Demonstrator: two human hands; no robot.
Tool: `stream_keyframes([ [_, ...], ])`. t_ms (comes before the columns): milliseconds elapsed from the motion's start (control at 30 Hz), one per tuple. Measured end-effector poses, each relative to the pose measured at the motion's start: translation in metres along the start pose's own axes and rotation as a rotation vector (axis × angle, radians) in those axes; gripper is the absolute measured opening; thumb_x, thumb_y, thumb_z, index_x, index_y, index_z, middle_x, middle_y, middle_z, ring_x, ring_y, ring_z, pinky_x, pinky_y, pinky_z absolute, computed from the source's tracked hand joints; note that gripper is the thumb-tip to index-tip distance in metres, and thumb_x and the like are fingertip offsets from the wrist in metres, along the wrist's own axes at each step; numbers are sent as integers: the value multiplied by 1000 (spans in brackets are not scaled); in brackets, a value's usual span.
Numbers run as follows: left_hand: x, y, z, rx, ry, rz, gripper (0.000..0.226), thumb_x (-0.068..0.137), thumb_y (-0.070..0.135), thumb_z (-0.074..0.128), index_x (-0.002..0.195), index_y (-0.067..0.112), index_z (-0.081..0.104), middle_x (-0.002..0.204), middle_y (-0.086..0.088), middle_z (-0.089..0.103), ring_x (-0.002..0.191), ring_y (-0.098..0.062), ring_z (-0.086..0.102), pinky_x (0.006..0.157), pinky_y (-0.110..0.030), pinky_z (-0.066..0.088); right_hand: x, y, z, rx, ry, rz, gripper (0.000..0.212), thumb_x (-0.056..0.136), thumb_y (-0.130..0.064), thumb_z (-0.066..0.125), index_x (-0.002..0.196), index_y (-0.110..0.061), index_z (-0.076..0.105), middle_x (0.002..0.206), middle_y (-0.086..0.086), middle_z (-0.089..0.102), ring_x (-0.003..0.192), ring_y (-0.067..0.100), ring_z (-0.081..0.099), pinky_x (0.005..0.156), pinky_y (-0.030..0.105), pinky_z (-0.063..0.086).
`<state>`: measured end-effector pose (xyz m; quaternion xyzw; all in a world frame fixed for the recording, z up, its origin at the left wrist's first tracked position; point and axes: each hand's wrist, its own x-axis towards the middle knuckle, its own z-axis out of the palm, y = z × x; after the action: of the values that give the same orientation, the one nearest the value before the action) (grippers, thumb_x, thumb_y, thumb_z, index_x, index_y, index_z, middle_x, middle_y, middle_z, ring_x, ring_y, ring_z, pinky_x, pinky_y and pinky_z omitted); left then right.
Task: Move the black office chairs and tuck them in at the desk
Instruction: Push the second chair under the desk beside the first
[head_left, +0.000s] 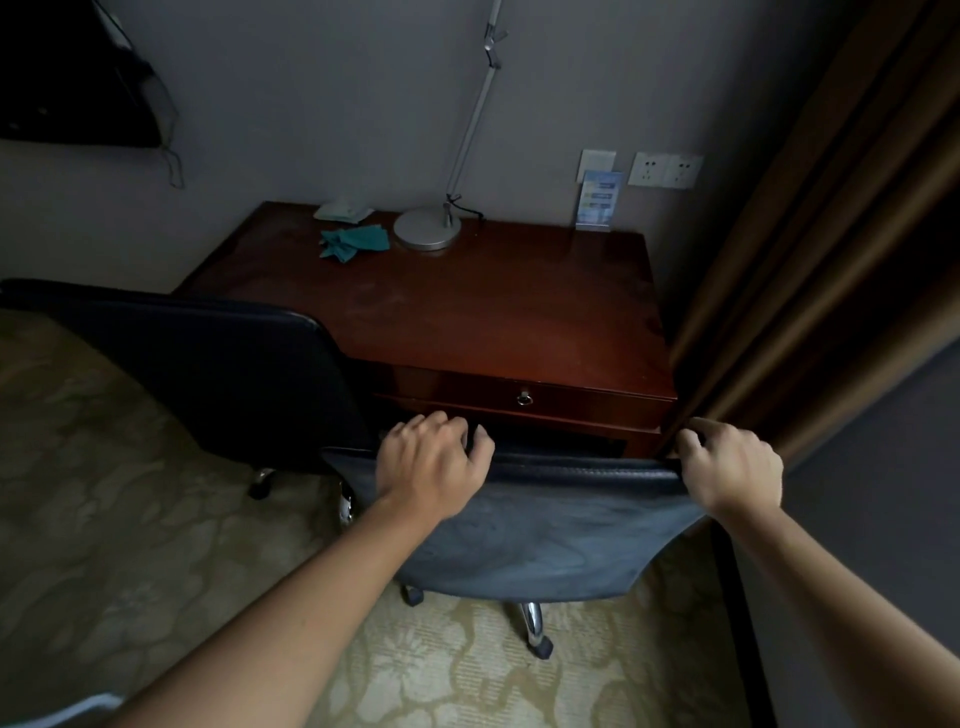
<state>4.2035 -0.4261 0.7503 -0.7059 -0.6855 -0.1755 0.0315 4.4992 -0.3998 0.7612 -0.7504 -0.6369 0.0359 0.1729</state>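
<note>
A dark red wooden desk stands against the wall, with a drawer in its front. Directly in front of it is a black office chair, its backrest facing me and its seat under the desk edge. My left hand grips the left part of the backrest's top edge. My right hand holds the right corner of that same edge. A second black office chair stands to the left, its backrest against the desk's left front corner.
On the desk are a silver lamp, a teal cloth and a small card stand. A brown curtain hangs close on the right. Patterned carpet covers the floor. A dark screen hangs on the wall upper left.
</note>
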Motion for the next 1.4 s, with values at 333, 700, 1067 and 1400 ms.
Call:
stream_keyframes([
  [333, -5, -28, 15, -42, 285, 94, 31, 84, 24, 48, 56, 15, 56, 55, -1, 53, 53, -25, 53, 55, -34, 39, -34, -50, 25, -37, 248, -419, 34, 86, -24, 44, 54, -15, 51, 57, -1, 55, 53, 20, 52, 48, 24, 21],
  [700, 50, -42, 23, -76, 413, 225, 29, 83, 25, 49, 57, 14, 53, 56, -2, 49, 52, -24, 47, 51, -34, 33, 8, -56, 43, -43, 571, -533, 39, 90, -18, 39, 51, -14, 42, 47, 2, 42, 42, 22, 38, 46, 29, 23],
  [1067, 71, -43, 24, -92, 440, 269, 29, 84, 25, 48, 58, 13, 54, 57, -3, 50, 52, -24, 47, 50, -35, 34, 31, -59, 46, -65, 631, -577, 40, 91, -20, 39, 52, -13, 47, 47, 3, 45, 42, 22, 40, 45, 31, 25],
  [1400, 86, -42, 18, -95, 461, 256, 28, 82, 23, 50, 56, 14, 53, 55, -2, 48, 51, -24, 46, 47, -33, 36, 52, -65, 41, -53, 647, -596, 39, 90, -17, 41, 51, -13, 44, 46, 2, 42, 41, 20, 37, 45, 29, 24],
])
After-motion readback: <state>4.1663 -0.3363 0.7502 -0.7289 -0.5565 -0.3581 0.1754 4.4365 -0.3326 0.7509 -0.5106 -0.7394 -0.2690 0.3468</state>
